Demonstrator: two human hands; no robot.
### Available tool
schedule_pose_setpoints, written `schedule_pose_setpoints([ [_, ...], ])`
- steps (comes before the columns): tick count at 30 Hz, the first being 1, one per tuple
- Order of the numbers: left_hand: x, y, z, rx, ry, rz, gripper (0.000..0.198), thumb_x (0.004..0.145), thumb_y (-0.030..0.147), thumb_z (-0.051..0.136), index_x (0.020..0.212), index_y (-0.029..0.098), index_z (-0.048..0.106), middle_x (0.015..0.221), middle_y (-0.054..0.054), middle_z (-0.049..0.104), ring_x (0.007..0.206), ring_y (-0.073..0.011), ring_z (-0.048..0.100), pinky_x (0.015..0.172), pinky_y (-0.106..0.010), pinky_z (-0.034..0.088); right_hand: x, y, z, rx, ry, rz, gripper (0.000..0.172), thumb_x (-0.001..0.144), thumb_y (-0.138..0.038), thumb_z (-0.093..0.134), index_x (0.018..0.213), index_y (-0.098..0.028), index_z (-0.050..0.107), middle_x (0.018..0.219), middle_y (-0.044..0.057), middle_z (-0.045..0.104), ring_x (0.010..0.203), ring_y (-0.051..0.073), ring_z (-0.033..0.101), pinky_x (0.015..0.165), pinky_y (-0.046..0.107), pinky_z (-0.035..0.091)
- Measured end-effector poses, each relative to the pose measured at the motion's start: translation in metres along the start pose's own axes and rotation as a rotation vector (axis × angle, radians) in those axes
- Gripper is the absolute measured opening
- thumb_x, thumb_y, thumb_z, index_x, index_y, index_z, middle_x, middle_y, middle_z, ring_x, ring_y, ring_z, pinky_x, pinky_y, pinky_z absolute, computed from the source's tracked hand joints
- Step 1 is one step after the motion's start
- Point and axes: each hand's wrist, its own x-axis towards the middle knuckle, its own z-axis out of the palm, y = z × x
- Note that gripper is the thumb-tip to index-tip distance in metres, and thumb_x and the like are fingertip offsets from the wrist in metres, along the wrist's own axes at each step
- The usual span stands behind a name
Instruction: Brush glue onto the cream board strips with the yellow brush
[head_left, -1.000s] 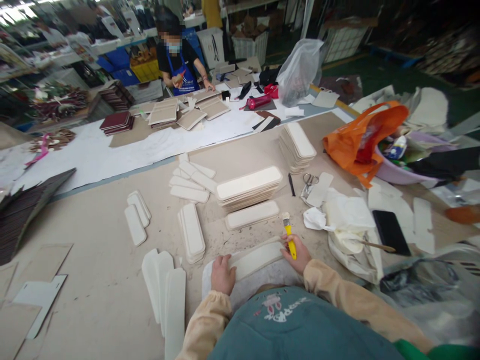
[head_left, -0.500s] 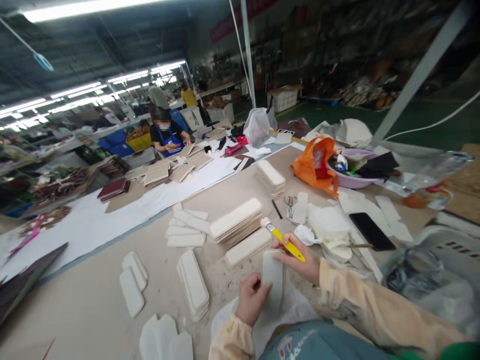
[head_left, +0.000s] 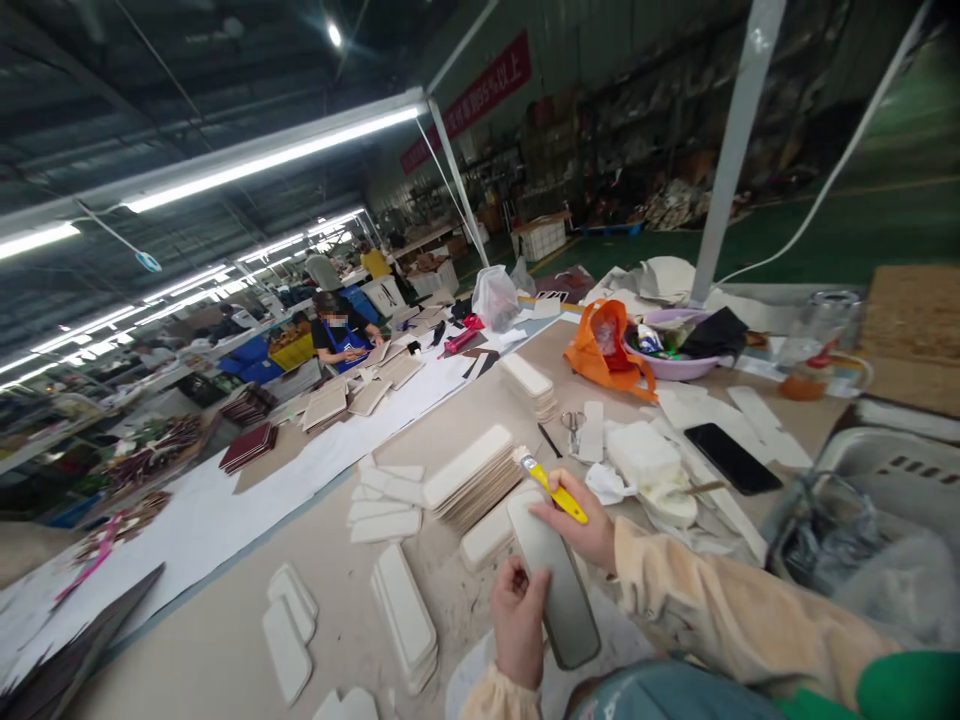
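My right hand (head_left: 583,522) is closed around a yellow-handled paintbrush (head_left: 559,490), its bristles pointing up and left. The same hand's thumb and fingers also hold the upper end of a long grey panel with rounded corners (head_left: 566,595). At the panel's left edge, my left hand (head_left: 519,612) is closed, with its thumb against the edge and its fingers curled. Just beyond the hands lie a tall stack of pale rounded panels (head_left: 472,475) and a lower panel (head_left: 487,535) beside it. Another small stack of pale panels (head_left: 405,610) lies to the left.
Scissors (head_left: 573,430), a black phone (head_left: 731,458) and an orange bag (head_left: 609,350) lie on the right. A purple basin (head_left: 679,368) stands behind them. A grey plastic basket (head_left: 900,450) is at the right edge. Across the table sits a co-worker (head_left: 341,335).
The view has turned, shifting the scene. The grey panel now shows more of its length and tilts toward the lower right. Both hands stay at it, the brush still in the right.
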Motion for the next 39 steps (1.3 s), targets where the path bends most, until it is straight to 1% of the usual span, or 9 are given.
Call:
schedule_pose_setpoints([
  [6, -0.005, -0.003, 0.008, -0.029, -0.011, 0.013, 0.029, 0.064, 0.037, 0.07, 0.075, 0.016, 0.054, 0.07, 0.0, 0.06, 0.066, -0.0125, 0.052, 0.061, -0.023, 0.041, -0.002, -0.01, -0.008, 0.027, 0.015, 0.014, 0.028, 0.077, -0.037, 0.06, 0.083, -0.025, 0.035, 0.057, -0.008, 0.029, 0.049, 0.011, 0.029, 0.046, 0.023, 0.024],
  [12, -0.014, 0.012, 0.02, -0.19, -0.101, 0.001, 0.028, 0.068, 0.036, 0.068, 0.087, 0.017, 0.059, 0.079, -0.002, 0.064, 0.072, -0.0136, 0.056, 0.066, -0.024, 0.043, 0.0, -0.01, -0.015, 0.087, 0.027, -0.002, 0.029, 0.075, -0.037, 0.06, 0.083, -0.026, 0.034, 0.058, -0.008, 0.031, 0.05, 0.011, 0.031, 0.046, 0.023, 0.026],
  [16, -0.022, 0.012, 0.024, -0.337, -0.345, -0.263, 0.044, 0.074, 0.047, 0.058, 0.103, 0.014, 0.059, 0.091, -0.009, 0.066, 0.083, -0.021, 0.06, 0.073, -0.032, 0.048, 0.008, -0.011, -0.021, 0.088, 0.054, -0.02, 0.03, 0.074, -0.038, 0.062, 0.083, -0.026, 0.035, 0.058, -0.008, 0.032, 0.051, 0.012, 0.032, 0.047, 0.024, 0.027],
  [19, -0.027, 0.003, 0.023, -0.394, -0.407, -0.447, 0.055, 0.072, 0.055, 0.055, 0.108, 0.014, 0.058, 0.095, -0.012, 0.066, 0.087, -0.0245, 0.062, 0.074, -0.036, 0.05, 0.018, -0.01, -0.03, 0.106, 0.123, -0.034, 0.033, 0.073, -0.039, 0.063, 0.082, -0.026, 0.035, 0.058, -0.007, 0.034, 0.05, 0.012, 0.034, 0.046, 0.024, 0.028],
  [23, -0.034, -0.006, 0.022, -0.382, -0.508, -0.533, 0.061, 0.069, 0.061, 0.055, 0.109, 0.015, 0.057, 0.093, -0.013, 0.066, 0.081, -0.0261, 0.064, 0.066, -0.037, 0.052, 0.032, 0.0, -0.043, 0.122, 0.256, -0.034, 0.035, 0.07, -0.041, 0.065, 0.082, -0.026, 0.035, 0.061, -0.007, 0.038, 0.05, 0.012, 0.036, 0.046, 0.025, 0.031],
  [25, -0.036, -0.011, 0.023, -0.358, -0.504, -0.502, 0.055, 0.068, 0.054, 0.061, 0.105, 0.014, 0.058, 0.089, -0.012, 0.066, 0.076, -0.0239, 0.064, 0.061, -0.032, 0.052, 0.035, 0.009, -0.049, 0.131, 0.308, -0.048, 0.037, 0.069, -0.04, 0.067, 0.082, -0.026, 0.036, 0.062, -0.007, 0.039, 0.051, 0.012, 0.037, 0.047, 0.024, 0.032],
  [29, -0.038, -0.022, 0.028, -0.272, -0.39, -0.411, 0.047, 0.061, 0.037, 0.074, 0.098, 0.013, 0.059, 0.084, -0.009, 0.067, 0.07, -0.0173, 0.063, 0.055, -0.024, 0.051, 0.035, 0.025, -0.058, 0.109, 0.348, -0.05, 0.038, 0.068, -0.04, 0.068, 0.082, -0.025, 0.035, 0.063, -0.007, 0.041, 0.052, 0.012, 0.038, 0.048, 0.025, 0.034],
  [33, -0.038, -0.029, 0.034, -0.222, -0.325, -0.402, 0.046, 0.058, 0.036, 0.076, 0.094, 0.013, 0.06, 0.082, -0.007, 0.067, 0.067, -0.0157, 0.062, 0.055, -0.023, 0.051, 0.033, 0.032, -0.063, 0.102, 0.345, -0.021, 0.038, 0.069, -0.041, 0.066, 0.083, -0.026, 0.035, 0.062, -0.007, 0.041, 0.052, 0.012, 0.039, 0.048, 0.025, 0.035],
  [39, -0.038, -0.029, 0.036, -0.182, -0.349, -0.389, 0.043, 0.062, 0.038, 0.072, 0.093, 0.012, 0.06, 0.083, -0.008, 0.067, 0.067, -0.0168, 0.063, 0.055, -0.023, 0.051, 0.034, 0.032, -0.069, 0.061, 0.37, -0.017, 0.038, 0.068, -0.043, 0.065, 0.081, -0.026, 0.035, 0.06, -0.007, 0.041, 0.051, 0.013, 0.04, 0.047, 0.026, 0.036],
])
